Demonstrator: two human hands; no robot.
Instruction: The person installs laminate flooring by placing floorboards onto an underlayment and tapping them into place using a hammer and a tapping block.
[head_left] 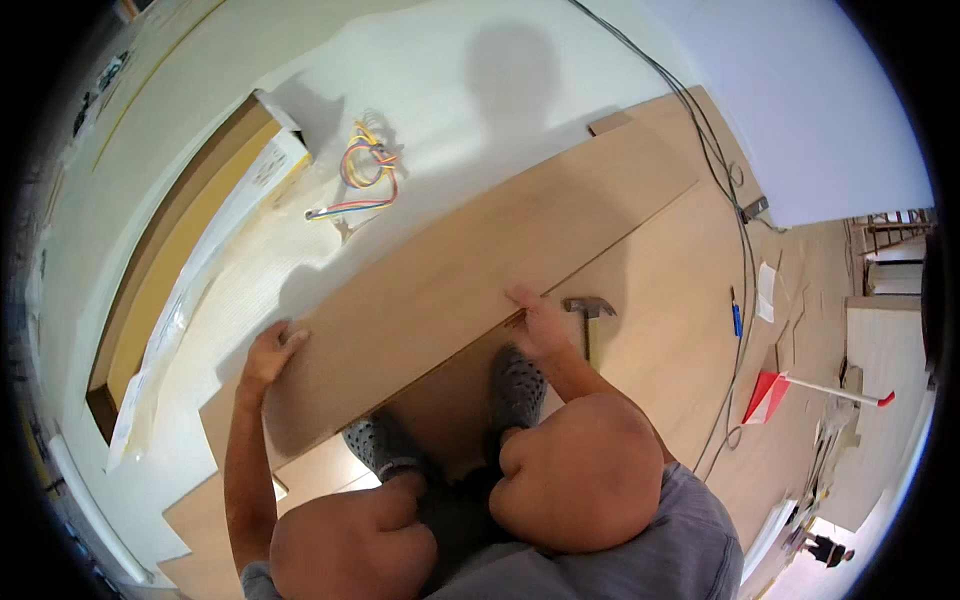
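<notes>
A long light-brown floor plank [420, 315] slants across the floor in front of my feet, its near edge raised over a shadow. My left hand [275, 353] holds its far left edge, thumb on top and fingers over the rim. Around the near long edge, my right hand [540, 325] is closed with its fingertips on the upper face. Just right of that hand lies a claw hammer [590, 308] on the laid wood floor [650, 330]. Both my feet in dark perforated clogs [515, 380] are close beneath the plank's near edge.
An opened long carton [170, 290] lies to the left. Coloured wires [368, 170] stick up from the pale underlay. Black cables [715, 150] run down the right. Beyond are a blue pen-like tool [736, 315], a red-and-white long-handled item [768, 397] and a distant person [828, 550].
</notes>
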